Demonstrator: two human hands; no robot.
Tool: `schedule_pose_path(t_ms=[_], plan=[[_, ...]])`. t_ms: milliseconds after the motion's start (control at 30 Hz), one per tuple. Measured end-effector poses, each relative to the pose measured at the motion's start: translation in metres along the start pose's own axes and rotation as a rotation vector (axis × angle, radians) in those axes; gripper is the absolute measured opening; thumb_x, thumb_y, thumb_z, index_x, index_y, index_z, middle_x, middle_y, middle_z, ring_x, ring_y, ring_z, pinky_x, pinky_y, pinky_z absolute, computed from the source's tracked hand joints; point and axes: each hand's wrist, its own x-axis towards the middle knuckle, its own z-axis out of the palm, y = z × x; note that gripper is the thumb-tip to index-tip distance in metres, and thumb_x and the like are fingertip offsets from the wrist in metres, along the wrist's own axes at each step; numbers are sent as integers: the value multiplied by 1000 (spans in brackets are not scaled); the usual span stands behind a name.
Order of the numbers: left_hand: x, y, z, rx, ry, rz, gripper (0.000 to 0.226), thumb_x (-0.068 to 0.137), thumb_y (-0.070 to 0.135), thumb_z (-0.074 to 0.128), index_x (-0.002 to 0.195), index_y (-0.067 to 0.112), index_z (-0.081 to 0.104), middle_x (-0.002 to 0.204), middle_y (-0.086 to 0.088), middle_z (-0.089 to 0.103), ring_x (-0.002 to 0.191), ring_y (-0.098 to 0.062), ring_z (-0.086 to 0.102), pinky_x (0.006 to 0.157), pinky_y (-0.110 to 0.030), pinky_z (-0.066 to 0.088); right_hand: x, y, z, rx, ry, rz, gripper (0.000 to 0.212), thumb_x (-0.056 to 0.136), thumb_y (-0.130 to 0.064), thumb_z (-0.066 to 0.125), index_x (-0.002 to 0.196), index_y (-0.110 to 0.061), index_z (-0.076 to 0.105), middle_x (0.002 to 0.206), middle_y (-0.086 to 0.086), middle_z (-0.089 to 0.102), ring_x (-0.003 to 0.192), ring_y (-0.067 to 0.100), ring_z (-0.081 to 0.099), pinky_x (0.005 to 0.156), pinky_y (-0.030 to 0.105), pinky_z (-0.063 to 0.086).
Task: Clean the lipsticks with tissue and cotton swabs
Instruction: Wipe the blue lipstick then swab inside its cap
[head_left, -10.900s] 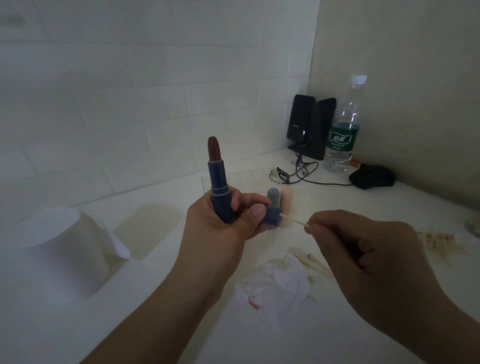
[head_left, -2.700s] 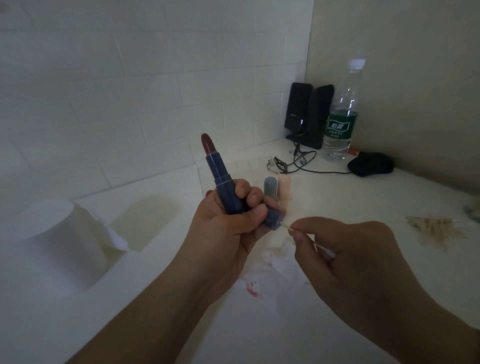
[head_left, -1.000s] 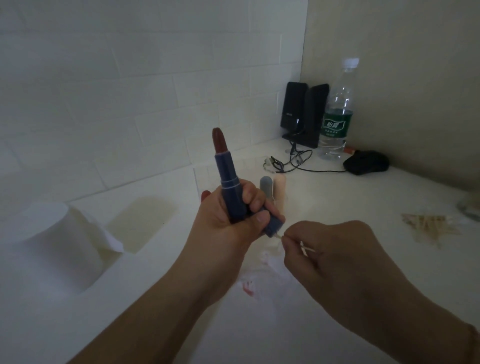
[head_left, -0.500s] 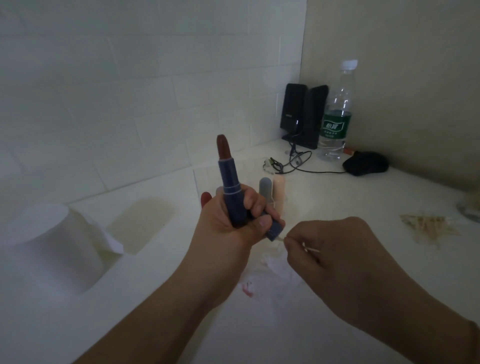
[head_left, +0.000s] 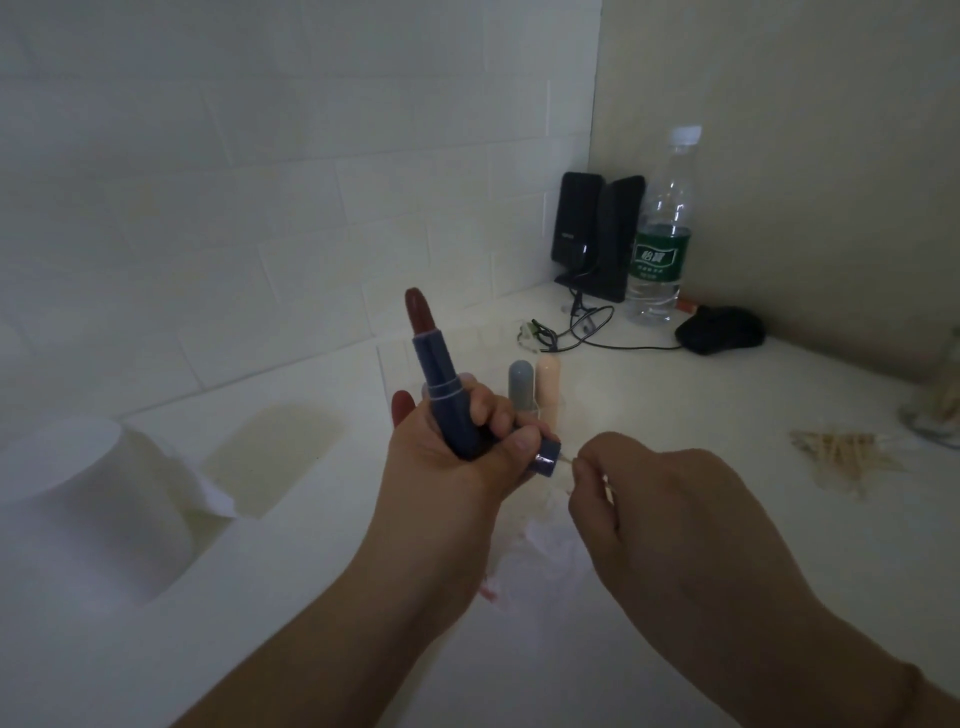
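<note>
My left hand (head_left: 452, 467) grips a blue lipstick (head_left: 441, 379) upright, its dark red bullet extended at the top. The same hand pins the blue lipstick cap (head_left: 546, 457) between thumb and fingers, open end toward the right. My right hand (head_left: 670, 514) pinches a cotton swab (head_left: 570, 459) whose tip sits at the cap's mouth. A crumpled tissue (head_left: 545, 556) with red smears lies on the counter under both hands. Two more lipsticks, one grey (head_left: 521, 384) and one pale pink (head_left: 548, 379), stand just behind my left hand.
A toilet paper roll (head_left: 93, 499) sits at the left. Loose cotton swabs (head_left: 847, 457) lie scattered at the right beside a glass jar (head_left: 940, 410). In the far corner are black speakers (head_left: 592, 234), a water bottle (head_left: 660, 234), cables (head_left: 571, 327) and a black mouse (head_left: 719, 327).
Both hands stay nearly where they were. The swab tip has stayed at the cap's opening, with the right hand shifting slightly against it; the lipstick tilts a little to the left.
</note>
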Motion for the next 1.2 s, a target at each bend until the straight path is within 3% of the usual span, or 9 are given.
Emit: schedule_pose_path(t_ms=[100, 200, 300, 467, 567, 767, 867, 1000, 1200], plan=[[1, 0, 0, -105, 11, -60, 34, 82, -20, 52, 75, 12, 42, 67, -1, 51, 75, -20, 60, 85, -38, 55, 1, -3, -4, -4, -40, -17, 29, 70, -19, 81, 70, -16, 52, 47, -9, 18, 33, 9, 8, 42, 8, -1], [1, 3, 0, -195, 9, -87, 32, 79, -19, 52, 74, 11, 41, 67, -2, 50, 76, -21, 58, 88, -39, 56, 0, -4, -4, 60, 86, -46, 23, 67, -22, 75, 61, -16, 54, 46, -10, 14, 33, 9, -5, 42, 7, -8], [0, 6, 1, -238, -12, -84, 27, 69, -10, 57, 74, 10, 41, 67, -2, 50, 74, -20, 60, 82, -34, 58, -4, -2, 0, 100, 157, -104, 21, 82, -26, 65, 66, -17, 57, 47, -12, 15, 32, 4, -3, 32, 8, -4], [0, 8, -2, -209, -29, -64, 25, 70, -9, 58, 74, 10, 42, 68, -2, 52, 74, -18, 64, 74, -29, 57, -6, -2, 2, 155, 251, -172, 21, 82, -31, 53, 68, -18, 61, 52, -15, 20, 34, 3, 8, 40, 7, 15], [3, 8, -5, -161, -16, -61, 30, 79, -17, 54, 74, 11, 42, 70, -2, 52, 78, -21, 62, 81, -35, 56, -6, 1, 3, 156, 232, -249, 27, 83, -30, 42, 64, -19, 58, 55, -14, 17, 37, 3, 8, 41, 11, 14], [6, 9, -10, -120, -1, -64, 33, 79, -16, 56, 71, 14, 46, 71, -3, 54, 77, -22, 61, 91, -48, 52, -3, 6, 6, 51, 81, -238, 22, 74, -27, 65, 59, -26, 49, 48, -10, 17, 38, -2, 0, 45, 6, -2], [8, 16, -11, -189, 8, -51, 25, 69, -7, 60, 74, 12, 44, 70, -5, 54, 73, -19, 65, 83, -43, 58, -3, 14, 4, 85, 91, -147, 29, 82, -21, 69, 62, -25, 48, 43, -12, 24, 32, 2, 15, 43, 5, 7], [14, 17, -17, -336, 61, -90, 23, 74, -7, 57, 76, 12, 44, 67, -5, 55, 76, -20, 65, 83, -39, 59, 0, 16, -4, 281, 261, -79, 23, 96, -29, 46, 77, -24, 59, 40, -9, 45, 30, 2, 39, 34, 9, 28], [11, 16, -12, -391, -20, -34, 24, 70, -8, 55, 75, 12, 44, 69, -5, 54, 76, -18, 67, 84, -38, 57, 3, 16, 0, 460, 238, -60, 15, 93, -37, 52, 79, -34, 55, 55, -18, 50, 50, 9, 51, 48, 14, 37]])
